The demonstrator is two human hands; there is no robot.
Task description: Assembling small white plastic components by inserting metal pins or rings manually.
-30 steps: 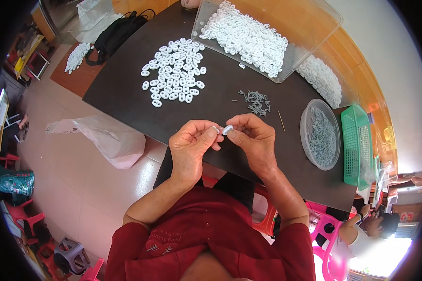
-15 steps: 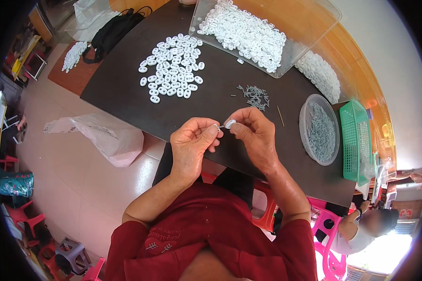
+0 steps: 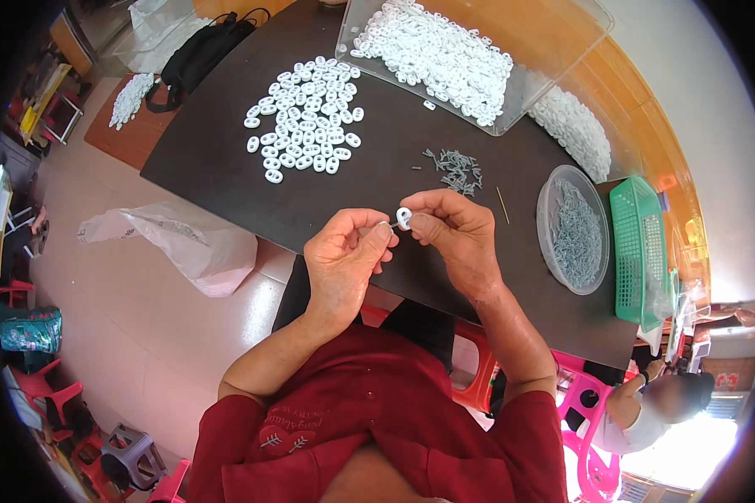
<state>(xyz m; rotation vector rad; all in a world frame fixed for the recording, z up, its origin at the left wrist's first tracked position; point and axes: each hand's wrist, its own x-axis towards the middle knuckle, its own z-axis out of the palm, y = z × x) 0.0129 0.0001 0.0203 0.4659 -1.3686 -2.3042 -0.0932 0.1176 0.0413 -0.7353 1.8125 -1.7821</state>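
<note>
Above the table's near edge, my left hand [image 3: 344, 260] pinches a small grey screw [image 3: 395, 225] between thumb and forefinger. My right hand [image 3: 460, 243] grips a white oval plastic piece with two holes [image 3: 403, 218], its broad side tipped toward view. The screw's end meets or nearly meets this piece; whether it sits in a hole I cannot tell. Just beyond my right hand lies a loose heap of grey screws [image 3: 460, 172]. Many similar white oval pieces [image 3: 315, 117] are spread on the dark table [image 3: 226, 151] farther left.
At the back stands a clear bin [image 3: 499, 132] of white pieces. On the right are a thin yellowish stick [image 3: 502, 205], a round tub [image 3: 545, 226] of screws and a green basket [image 3: 642, 251]. A plastic bag [image 3: 201, 251] lies left; another person [image 3: 646, 411] sits at right.
My right fingers have turned the white piece more upright, so its holes now show. My left hand keeps its pinch on the screw, nearly unmoved.
</note>
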